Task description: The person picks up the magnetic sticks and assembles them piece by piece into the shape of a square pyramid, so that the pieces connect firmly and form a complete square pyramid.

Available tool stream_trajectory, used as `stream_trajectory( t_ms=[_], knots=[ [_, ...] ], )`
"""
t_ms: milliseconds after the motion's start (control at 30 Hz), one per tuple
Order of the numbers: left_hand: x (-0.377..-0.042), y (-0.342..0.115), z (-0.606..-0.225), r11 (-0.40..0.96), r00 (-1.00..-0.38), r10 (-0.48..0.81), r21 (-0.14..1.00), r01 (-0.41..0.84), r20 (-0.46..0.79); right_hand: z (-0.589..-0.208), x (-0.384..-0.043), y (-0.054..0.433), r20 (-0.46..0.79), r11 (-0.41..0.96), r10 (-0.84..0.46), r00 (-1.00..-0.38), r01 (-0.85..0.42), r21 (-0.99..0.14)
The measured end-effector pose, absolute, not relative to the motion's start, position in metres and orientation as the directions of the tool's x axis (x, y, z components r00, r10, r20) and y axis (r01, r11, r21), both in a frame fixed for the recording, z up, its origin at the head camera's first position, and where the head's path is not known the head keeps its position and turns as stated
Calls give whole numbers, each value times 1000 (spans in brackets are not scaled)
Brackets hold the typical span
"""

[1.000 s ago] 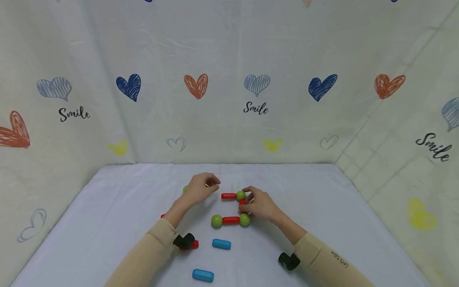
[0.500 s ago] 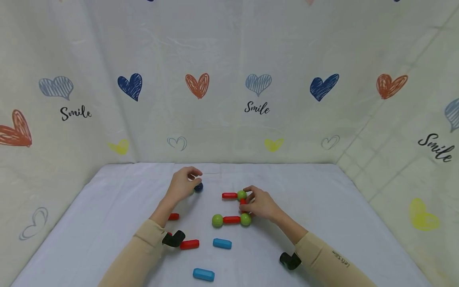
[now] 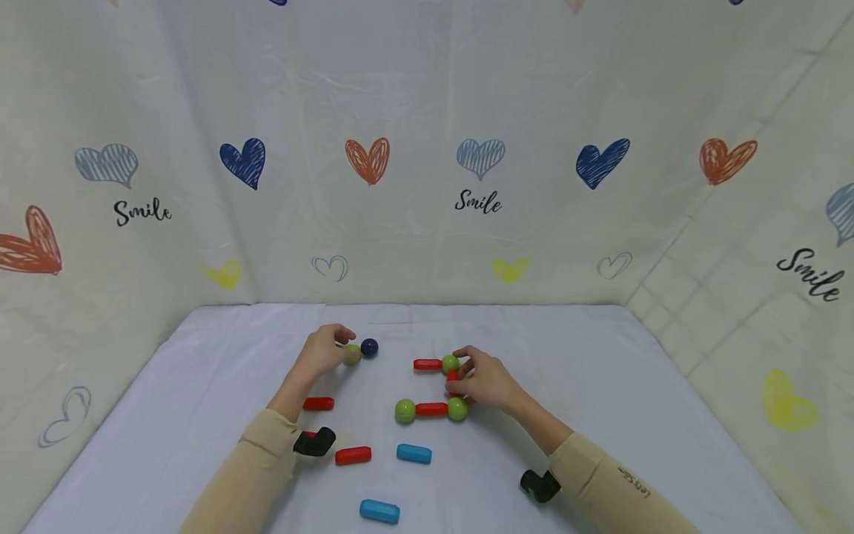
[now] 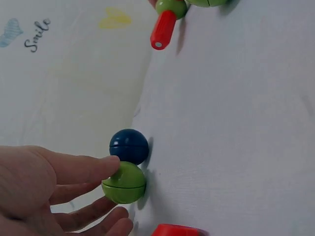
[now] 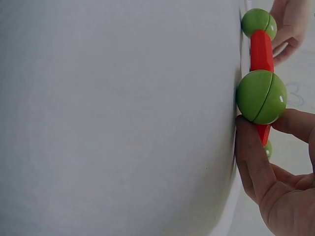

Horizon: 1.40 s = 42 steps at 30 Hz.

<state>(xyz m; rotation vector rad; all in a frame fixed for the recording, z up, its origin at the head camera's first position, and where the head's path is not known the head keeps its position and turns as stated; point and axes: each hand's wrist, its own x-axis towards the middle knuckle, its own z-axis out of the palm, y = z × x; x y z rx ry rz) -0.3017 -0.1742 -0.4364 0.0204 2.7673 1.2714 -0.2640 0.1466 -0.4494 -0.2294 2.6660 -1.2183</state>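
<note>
My left hand (image 3: 320,353) holds a loose green ball (image 4: 124,183) at the table's back left, thumb on one side and fingers round the other. A dark blue ball (image 3: 370,348) touches that green ball. With my right hand (image 3: 489,382) I pinch a red rod (image 3: 453,380), partly hidden by the fingers. It joins a back green ball (image 3: 450,363) to a front green ball (image 5: 261,97). A second red rod (image 3: 431,409) links the front ball to another green ball (image 3: 405,411). From the back ball a third red rod (image 3: 428,364) points left, its outer end free.
Loose red rods (image 3: 353,455) lie at the left, one partly behind the black left wrist camera (image 3: 316,442). Two blue rods (image 3: 414,454) lie toward the front middle. A patterned cloth (image 3: 427,222) hangs behind the white-covered table (image 3: 574,356).
My left hand has moved left and down from near the back rod, past the dark blue ball, onto the loose green ball. My right hand and the joined pieces stay in place.
</note>
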Motion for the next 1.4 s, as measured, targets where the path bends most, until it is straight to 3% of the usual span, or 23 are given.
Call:
stream_trajectory(
  t_ms=[667, 1400],
  knots=[
    [-290, -175, -438, 638, -996, 61, 770, -15, -70, -449, -266, 144, -139, 648, -207, -968, -30, -761],
    [-286, -135, -438, 601, -972, 233, 788, 129, -19, -448, -265, 145, -141, 648, -208, -968, -29, -761]
  ],
)
